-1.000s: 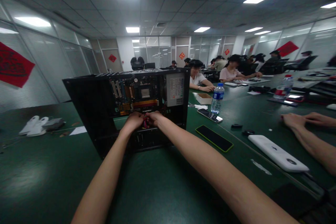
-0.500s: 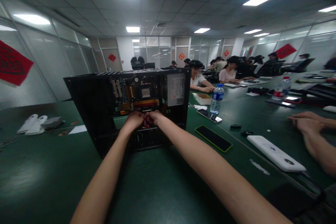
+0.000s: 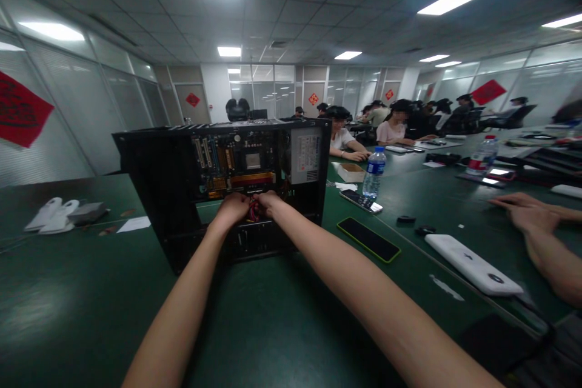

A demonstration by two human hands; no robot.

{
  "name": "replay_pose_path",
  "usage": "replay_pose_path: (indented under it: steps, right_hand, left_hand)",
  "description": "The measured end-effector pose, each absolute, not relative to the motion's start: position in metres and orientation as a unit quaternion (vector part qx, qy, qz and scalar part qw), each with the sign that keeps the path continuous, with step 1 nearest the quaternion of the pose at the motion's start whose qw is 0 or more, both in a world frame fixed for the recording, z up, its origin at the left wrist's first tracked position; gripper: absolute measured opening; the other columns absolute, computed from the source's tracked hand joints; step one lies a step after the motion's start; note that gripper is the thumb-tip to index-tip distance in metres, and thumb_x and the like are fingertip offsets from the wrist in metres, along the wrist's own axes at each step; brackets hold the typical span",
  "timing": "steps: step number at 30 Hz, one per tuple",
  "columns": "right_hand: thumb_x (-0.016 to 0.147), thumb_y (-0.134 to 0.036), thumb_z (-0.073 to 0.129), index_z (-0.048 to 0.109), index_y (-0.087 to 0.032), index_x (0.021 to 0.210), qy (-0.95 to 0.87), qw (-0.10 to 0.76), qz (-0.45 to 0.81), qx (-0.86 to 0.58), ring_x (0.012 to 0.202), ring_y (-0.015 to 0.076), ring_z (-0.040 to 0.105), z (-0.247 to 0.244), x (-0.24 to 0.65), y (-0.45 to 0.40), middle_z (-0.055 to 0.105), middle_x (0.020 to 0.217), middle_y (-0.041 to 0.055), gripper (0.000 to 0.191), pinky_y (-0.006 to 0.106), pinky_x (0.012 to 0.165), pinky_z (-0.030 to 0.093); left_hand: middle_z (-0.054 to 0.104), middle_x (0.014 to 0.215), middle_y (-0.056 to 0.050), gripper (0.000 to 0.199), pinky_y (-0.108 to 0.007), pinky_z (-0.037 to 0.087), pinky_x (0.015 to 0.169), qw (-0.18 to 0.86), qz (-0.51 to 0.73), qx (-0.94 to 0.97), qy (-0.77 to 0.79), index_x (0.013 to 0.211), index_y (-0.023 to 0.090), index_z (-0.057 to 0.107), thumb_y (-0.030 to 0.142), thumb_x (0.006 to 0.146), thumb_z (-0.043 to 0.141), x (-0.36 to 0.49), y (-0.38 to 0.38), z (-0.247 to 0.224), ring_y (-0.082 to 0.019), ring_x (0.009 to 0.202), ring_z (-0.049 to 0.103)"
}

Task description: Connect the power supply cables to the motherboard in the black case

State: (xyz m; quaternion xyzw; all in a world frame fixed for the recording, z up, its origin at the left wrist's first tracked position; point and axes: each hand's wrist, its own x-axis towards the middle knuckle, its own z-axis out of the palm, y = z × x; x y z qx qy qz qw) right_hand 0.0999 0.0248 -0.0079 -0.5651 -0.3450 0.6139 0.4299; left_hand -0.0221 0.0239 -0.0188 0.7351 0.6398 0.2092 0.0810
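Observation:
An open black computer case stands on the green table in front of me. Inside it show a motherboard and, at the upper right, a power supply with a label. My left hand and my right hand meet inside the lower middle of the case, just below the board. Both are closed on a small bundle of coloured power cables. Their fingertips are partly hidden, and the cable ends cannot be made out.
Right of the case lie a phone with a green edge, another phone, a water bottle and a white device. A co-worker's hands rest at the right. White objects and a paper lie left.
Both hands stay at the cable bundle with barely any movement. The view has shifted slightly, and the co-worker's hands at the right lie a little differently.

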Motion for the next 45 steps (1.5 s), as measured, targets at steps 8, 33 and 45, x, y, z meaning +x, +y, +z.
replay_pose_path:
  steps: [8,33,45]
  right_hand:
    - [0.100,-0.024,0.059,0.061,-0.011,0.106,-0.345,0.423,0.615,-0.568,0.056,0.0044,0.051,-0.010,0.101,0.028,0.058,0.079,-0.0022,0.015,0.015,0.049,0.046]
    - [0.099,-0.017,0.055,0.060,-0.012,0.070,-0.595,0.355,0.407,-0.595,0.047,0.0118,0.054,-0.013,0.131,0.029,0.053,0.049,0.0024,0.030,0.020,0.049,0.039]
    - [0.100,-0.013,0.048,0.073,-0.005,0.112,-0.743,0.212,0.195,-0.604,0.115,0.0278,0.066,-0.014,0.136,0.031,0.068,0.121,0.0251,0.029,0.026,0.085,0.046]
  left_hand:
    - [0.078,0.094,-0.014,0.035,-0.027,0.043,0.070,0.078,0.207,0.739,0.637,0.085,0.016,0.077,0.029,0.095,0.046,-0.021,0.022,-0.016,-0.023,0.086,0.069]
    - [0.077,0.101,-0.017,0.034,-0.029,0.046,0.078,-0.007,0.158,0.764,0.626,0.098,0.014,0.078,0.035,0.098,0.051,-0.024,0.027,0.003,-0.027,0.098,0.071]
    - [0.076,0.104,-0.017,0.035,-0.030,0.049,0.082,-0.044,0.123,0.763,0.633,0.101,0.014,0.078,0.032,0.099,0.049,-0.018,0.024,0.004,-0.026,0.100,0.072]
